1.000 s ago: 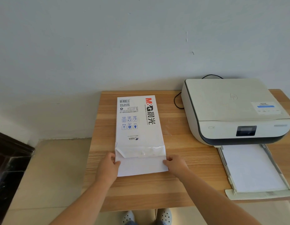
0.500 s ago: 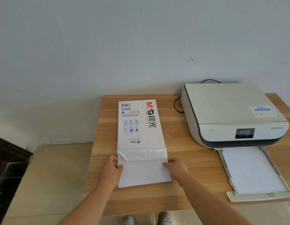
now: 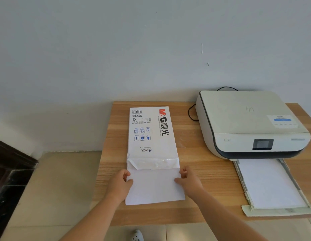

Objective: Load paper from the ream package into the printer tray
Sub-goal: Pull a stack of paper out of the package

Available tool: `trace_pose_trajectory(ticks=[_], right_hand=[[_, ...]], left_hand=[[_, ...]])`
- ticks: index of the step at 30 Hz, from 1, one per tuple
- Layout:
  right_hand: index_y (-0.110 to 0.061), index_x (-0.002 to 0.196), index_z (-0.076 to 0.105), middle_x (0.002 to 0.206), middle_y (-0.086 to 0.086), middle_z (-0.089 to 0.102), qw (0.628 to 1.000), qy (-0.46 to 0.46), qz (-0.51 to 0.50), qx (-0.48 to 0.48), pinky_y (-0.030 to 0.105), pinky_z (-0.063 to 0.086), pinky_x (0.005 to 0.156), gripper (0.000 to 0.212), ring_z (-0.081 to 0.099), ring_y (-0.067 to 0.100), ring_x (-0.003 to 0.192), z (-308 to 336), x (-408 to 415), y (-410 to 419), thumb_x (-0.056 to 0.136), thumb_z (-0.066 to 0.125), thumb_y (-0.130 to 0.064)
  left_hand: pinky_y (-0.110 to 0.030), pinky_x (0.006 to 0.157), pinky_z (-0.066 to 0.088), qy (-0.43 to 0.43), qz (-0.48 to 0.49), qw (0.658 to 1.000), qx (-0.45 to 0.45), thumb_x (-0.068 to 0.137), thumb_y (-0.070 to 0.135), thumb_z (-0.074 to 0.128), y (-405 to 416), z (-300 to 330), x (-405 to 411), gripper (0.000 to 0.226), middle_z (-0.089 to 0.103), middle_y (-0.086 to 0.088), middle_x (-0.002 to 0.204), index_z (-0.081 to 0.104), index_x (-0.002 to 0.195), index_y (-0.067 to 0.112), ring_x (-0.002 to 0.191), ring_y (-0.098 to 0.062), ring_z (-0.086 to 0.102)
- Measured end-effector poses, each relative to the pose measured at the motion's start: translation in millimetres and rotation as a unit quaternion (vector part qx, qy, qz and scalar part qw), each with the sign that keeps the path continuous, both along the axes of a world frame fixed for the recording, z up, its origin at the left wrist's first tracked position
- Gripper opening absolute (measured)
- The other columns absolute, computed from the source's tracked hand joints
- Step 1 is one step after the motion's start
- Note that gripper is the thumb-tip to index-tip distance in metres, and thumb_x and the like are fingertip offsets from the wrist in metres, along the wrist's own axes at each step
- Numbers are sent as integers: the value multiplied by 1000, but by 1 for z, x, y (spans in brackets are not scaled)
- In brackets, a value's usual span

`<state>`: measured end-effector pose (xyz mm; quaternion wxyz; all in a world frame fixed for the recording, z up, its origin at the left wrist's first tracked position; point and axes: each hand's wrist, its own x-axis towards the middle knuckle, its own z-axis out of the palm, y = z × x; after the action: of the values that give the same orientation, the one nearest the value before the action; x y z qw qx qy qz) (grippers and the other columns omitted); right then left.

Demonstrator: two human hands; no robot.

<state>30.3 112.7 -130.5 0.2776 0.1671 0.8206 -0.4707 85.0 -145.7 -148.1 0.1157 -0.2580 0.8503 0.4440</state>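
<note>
A white ream package (image 3: 149,133) with red and black lettering lies lengthwise on the wooden table (image 3: 200,164), its near end torn open. A stack of white paper (image 3: 154,186) sticks out of that end toward me. My left hand (image 3: 119,184) grips the stack's left edge and my right hand (image 3: 188,180) grips its right edge. To the right stands a white printer (image 3: 247,122). Its tray (image 3: 247,193) is pulled out toward me with white sheets (image 3: 267,183) lying in it.
A black cable (image 3: 191,113) loops on the table between the package and the printer. The table's back edge meets a pale wall. Tiled floor and a dark piece of furniture (image 3: 10,173) lie to the left. A shoe (image 3: 137,235) shows below the table's near edge.
The paper stack has slid farther out of the package toward me, with both hands staying on its side edges.
</note>
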Motion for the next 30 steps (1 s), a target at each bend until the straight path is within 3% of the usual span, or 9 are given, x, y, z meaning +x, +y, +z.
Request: trace_pose_trajectory(ticks=[4,9,11,15,21,27,30], right_hand=[[-28,96,56,103,1,59,1000,18,18,-10,43,54,80,19,61,26,93,-2,-7,-2,85,63,-15],[-22,104,61,99,-2,54,999,17,39,-2,26,48,62,17,56,14,81,-8,-12,3,90,58,-13],[-22,104,61,95,-2,53,999,19,45,0,26,47,61,17,54,12,78,-8,-12,3,90,57,-11],[-22,99,63,90,-1,53,999,18,41,-5,33,51,73,16,54,15,78,-11,-12,5,89,59,-9],[-18,100,64,85,0,50,999,12,52,-12,24,46,55,16,51,13,69,-11,-9,9,87,61,-8],[-26,108,60,93,-2,58,997,28,70,-21,30,55,70,30,61,15,79,-10,-5,8,83,67,-9],[-25,111,59,97,1,61,997,29,67,-22,35,57,75,35,63,18,83,-12,-4,6,82,67,-7]], left_hand=[[-22,59,38,8,-5,1000,-1,86,14,65,1,2,-10,16,55,0,92,57,97,22,78,-14,53],[-19,60,35,16,-35,998,-58,85,12,67,4,0,-13,18,52,0,95,62,100,18,80,-14,49],[-22,63,34,18,-30,997,-64,83,9,68,6,1,-12,19,50,1,94,63,101,16,81,-15,48],[-23,63,35,13,-15,998,-67,83,8,69,11,3,-8,20,50,-1,95,63,99,16,80,-16,49],[-24,61,40,3,15,999,-47,82,7,69,14,3,-2,21,54,-4,93,64,101,15,83,-20,53],[-36,76,51,-9,26,1000,-1,78,12,74,11,1,-1,25,59,-6,94,63,100,19,86,-26,60],[-27,65,45,-18,19,999,19,79,7,73,7,1,-3,25,51,1,81,62,97,20,74,-19,53]])
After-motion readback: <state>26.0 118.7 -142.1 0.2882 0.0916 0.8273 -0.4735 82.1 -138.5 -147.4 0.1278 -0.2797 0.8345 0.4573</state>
